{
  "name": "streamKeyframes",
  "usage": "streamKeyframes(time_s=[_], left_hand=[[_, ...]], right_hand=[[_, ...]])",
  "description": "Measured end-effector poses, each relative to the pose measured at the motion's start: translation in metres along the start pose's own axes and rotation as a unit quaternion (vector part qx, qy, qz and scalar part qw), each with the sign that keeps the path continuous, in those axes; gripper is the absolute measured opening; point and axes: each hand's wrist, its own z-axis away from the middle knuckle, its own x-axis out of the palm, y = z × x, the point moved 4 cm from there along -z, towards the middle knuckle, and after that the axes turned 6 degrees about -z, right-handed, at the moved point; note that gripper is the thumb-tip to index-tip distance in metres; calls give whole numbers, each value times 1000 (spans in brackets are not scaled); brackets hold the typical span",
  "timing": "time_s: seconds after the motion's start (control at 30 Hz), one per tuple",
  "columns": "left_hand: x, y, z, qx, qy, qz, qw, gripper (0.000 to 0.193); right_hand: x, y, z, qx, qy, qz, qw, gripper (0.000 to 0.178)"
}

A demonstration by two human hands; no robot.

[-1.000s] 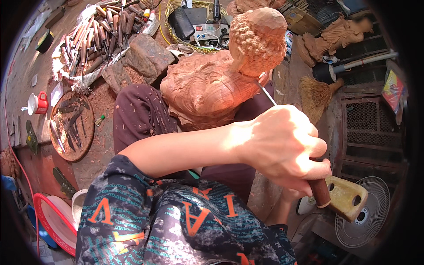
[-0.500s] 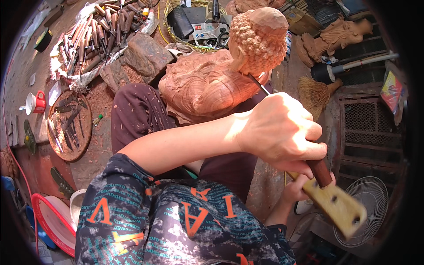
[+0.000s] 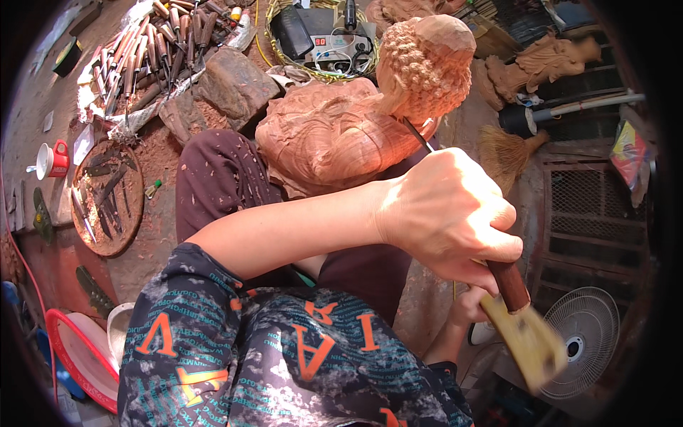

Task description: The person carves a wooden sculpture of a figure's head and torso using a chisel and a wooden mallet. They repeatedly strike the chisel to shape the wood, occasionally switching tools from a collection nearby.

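This was a carving workshop. Many hand tools (image 3: pixel 160 51), a carved figure (image 3: pixel 324 139) and scattered chips (image 3: pixel 163 152) showed it.

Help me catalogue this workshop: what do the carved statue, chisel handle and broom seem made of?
Carved statue: probably bare wood, matte, given its reddish colour and cut facets. Chisel handle: likely smooth dark wood, its end paler. Broom: apparently raw plant fibre, from its golden strands.

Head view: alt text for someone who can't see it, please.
A person's left hand grips a dark-handled chisel, its blade at the neck of a reddish carved figure; the right hand holds a blurred yellowish mallet. Wooden-handled tools lie heaped at upper left.
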Motion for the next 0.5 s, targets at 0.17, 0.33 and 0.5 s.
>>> streamKeyframes(time_s=[0.17,0.33,0.5], left_hand=[[1,-1,-1,-16,-13,-17,1000,39],[-2,-3,1,-22,-10,-11,1000,39],[-9,-1,2,-12,23,38,999,40]], right_hand=[[25,-21,-8,-5,71,129,989,45],[13,-19,-10,-23,-37,245,968,57],[3,-26,-7,2,-73,215,974,69]])
